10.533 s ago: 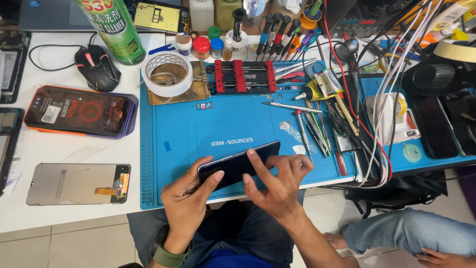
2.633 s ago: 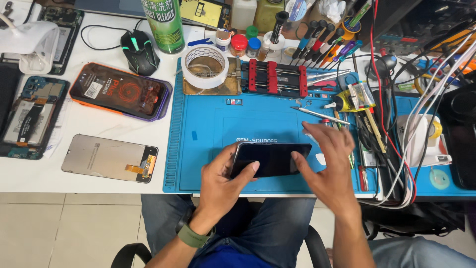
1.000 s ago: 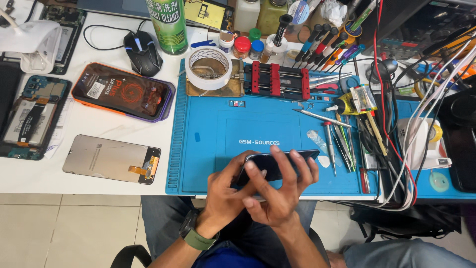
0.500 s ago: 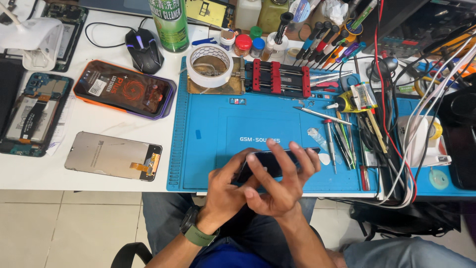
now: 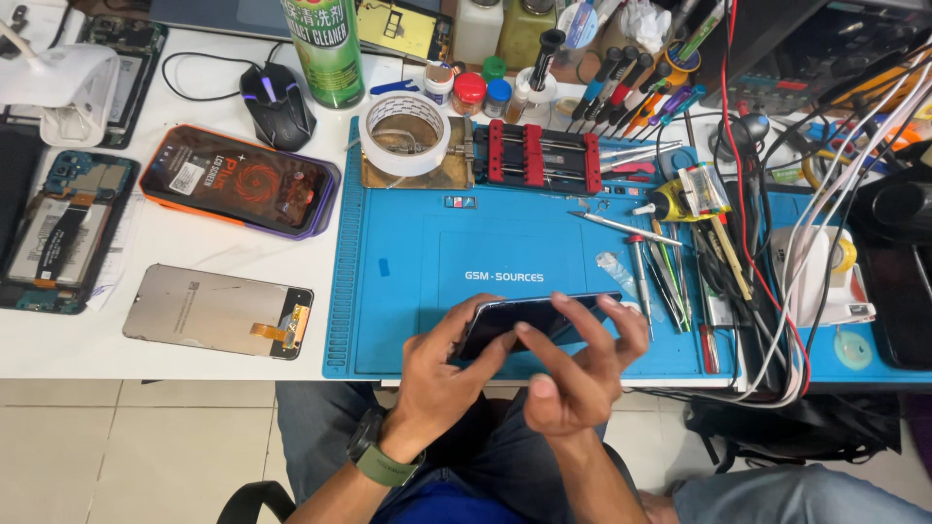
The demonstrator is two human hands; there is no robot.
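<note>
While the left hand [image 5: 442, 374] grips the dark, flat, glossy smartphone [image 5: 529, 318] by its near-left end, its fingers [image 5: 464, 325] curled around the edge, the right hand [image 5: 578, 374] rests against the near-right side with fingers [image 5: 607, 325] spread and only lightly touching the long edge. The phone is held tilted, just above the front edge of the blue silicone repair mat [image 5: 408, 291] on the white worktop [image 5: 194, 262], over the person's lap. By the look of it, the step in hand is feeling along the phone's edge, perhaps checking or pressing a seam; any further handling calls for a firm hold from the left hand and careful, even pressure along the rim. The phone looks thin and black, its screen unlit and reflective; whether its back is on cannot be told. A grey bare display panel [image 5: 218, 311] lies well apart to the left.
</note>
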